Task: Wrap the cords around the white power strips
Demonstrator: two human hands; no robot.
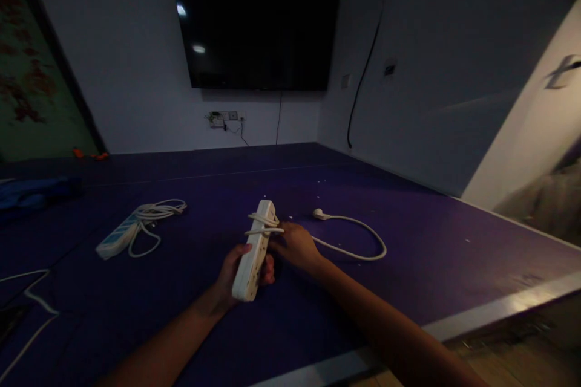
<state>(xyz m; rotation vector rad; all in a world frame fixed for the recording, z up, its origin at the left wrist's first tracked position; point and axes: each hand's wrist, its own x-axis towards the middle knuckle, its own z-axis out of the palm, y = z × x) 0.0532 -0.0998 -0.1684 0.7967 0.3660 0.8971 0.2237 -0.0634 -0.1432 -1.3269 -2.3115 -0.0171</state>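
Note:
My left hand (236, 272) is closed round the lower part of a white power strip (256, 248), held upright over the purple table (318, 193). Two loops of its white cord (354, 239) lie across the strip's upper end. My right hand (295, 245) is closed on that cord right beside the strip. The rest of the cord arcs to the right over the table and ends in a white plug (320, 214) lying flat.
A second power strip (118, 238) with its cord bundled lies on the table at the left. Another white cable (31, 299) runs along the far left. A blue bundle (31, 190) sits at the back left. A dark wall screen (258, 30) hangs behind.

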